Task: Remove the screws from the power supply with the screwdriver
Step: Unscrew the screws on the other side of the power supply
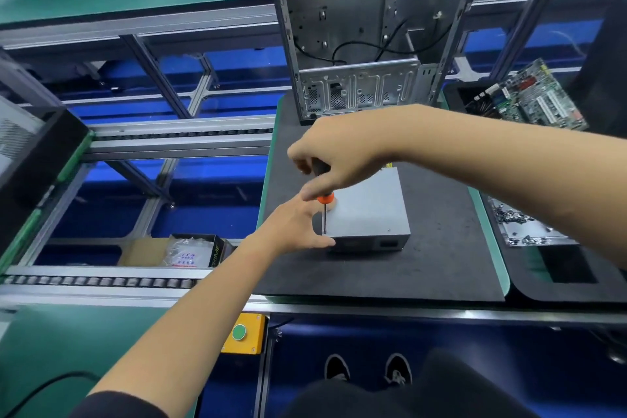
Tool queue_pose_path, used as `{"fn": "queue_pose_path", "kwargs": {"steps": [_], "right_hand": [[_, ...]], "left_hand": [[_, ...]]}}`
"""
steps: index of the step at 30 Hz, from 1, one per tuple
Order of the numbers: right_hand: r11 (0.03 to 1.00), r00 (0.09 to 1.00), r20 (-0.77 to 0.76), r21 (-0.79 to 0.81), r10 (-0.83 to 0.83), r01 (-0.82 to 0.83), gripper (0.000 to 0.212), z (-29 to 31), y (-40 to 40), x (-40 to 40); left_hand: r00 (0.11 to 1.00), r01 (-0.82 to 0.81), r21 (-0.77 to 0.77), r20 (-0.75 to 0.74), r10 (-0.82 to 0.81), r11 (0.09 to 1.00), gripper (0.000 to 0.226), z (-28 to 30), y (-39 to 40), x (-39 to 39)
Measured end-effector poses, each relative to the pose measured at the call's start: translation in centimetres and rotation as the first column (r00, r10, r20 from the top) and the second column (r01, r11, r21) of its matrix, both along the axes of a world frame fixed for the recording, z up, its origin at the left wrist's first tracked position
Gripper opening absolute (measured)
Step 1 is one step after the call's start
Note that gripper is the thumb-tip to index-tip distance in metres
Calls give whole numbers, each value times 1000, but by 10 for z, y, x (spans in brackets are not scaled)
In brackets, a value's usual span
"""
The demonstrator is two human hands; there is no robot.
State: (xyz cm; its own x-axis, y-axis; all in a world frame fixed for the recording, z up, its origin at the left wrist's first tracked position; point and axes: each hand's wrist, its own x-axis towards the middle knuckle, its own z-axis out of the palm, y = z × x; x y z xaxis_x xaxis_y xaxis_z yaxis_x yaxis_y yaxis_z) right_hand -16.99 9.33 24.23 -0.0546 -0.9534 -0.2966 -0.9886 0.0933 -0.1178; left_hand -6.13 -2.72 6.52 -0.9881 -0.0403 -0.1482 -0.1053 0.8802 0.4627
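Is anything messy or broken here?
Nothing looks broken. The messiest spot is the tray on the right, with small dark loose bits scattered in it, maybe screws. A circuit board leans tilted in a black bin. The power supply sits flat while the screwdriver stands upright on its corner.

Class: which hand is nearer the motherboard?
Right. The right hand grips the screwdriver above the power supply; the left hand is at its left corner, farther from the motherboard.
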Motion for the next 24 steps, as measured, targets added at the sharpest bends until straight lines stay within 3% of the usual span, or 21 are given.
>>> {"fn": "queue_pose_path", "kwargs": {"steps": [2,3,5,7,9,11,13,15,17,18,20,22,24], "right_hand": [[1000,945,-327,-22,-2,-6,35,-3,-1,3],[999,935,-354,-53,-14,-5,36,-4,-1,4],[999,976,-219,-48,-3,-8,30,-5,-3,6],[994,995,1,-47,97,-96,8,-1,-2,6],[983,969,165,-39,183,-178,18,6,1,8],[980,954,224,-33,197,-195,21,8,3,9],[986,979,122,-39,163,-159,7,5,2,9],[996,983,-166,-34,82,-88,24,1,0,10],[996,951,-309,-71,30,-55,31,-3,-3,12],[996,962,-271,-77,26,-49,28,-3,-3,13],[995,996,-29,-58,83,-84,7,-1,-1,11],[994,977,180,-9,110,-111,18,6,1,11],[996,966,245,-11,84,-84,19,7,3,13]], "left_hand": [[1000,-2,-15,14,2,1000,72,2,1,-1],[1000,-1,-18,14,1,1000,71,2,1,-1],[1000,2,-14,7,-2,1000,73,2,1,0],[1000,-4,-11,-15,4,1000,75,2,1,1],[1000,-7,-23,-2,7,1000,77,3,1,0],[1000,-9,-36,27,10,999,78,3,1,0],[1000,-15,-31,26,16,999,77,4,1,0],[1000,-15,-13,18,16,1000,75,5,2,0],[1000,-5,-6,11,5,1000,73,6,3,0],[1000,0,-11,12,1,1000,74,6,3,0],[1000,1,-20,7,-1,1000,76,7,3,0],[1000,-2,-19,2,2,1000,76,6,2,1],[1000,-4,-34,16,4,999,77,6,3,1]]}}
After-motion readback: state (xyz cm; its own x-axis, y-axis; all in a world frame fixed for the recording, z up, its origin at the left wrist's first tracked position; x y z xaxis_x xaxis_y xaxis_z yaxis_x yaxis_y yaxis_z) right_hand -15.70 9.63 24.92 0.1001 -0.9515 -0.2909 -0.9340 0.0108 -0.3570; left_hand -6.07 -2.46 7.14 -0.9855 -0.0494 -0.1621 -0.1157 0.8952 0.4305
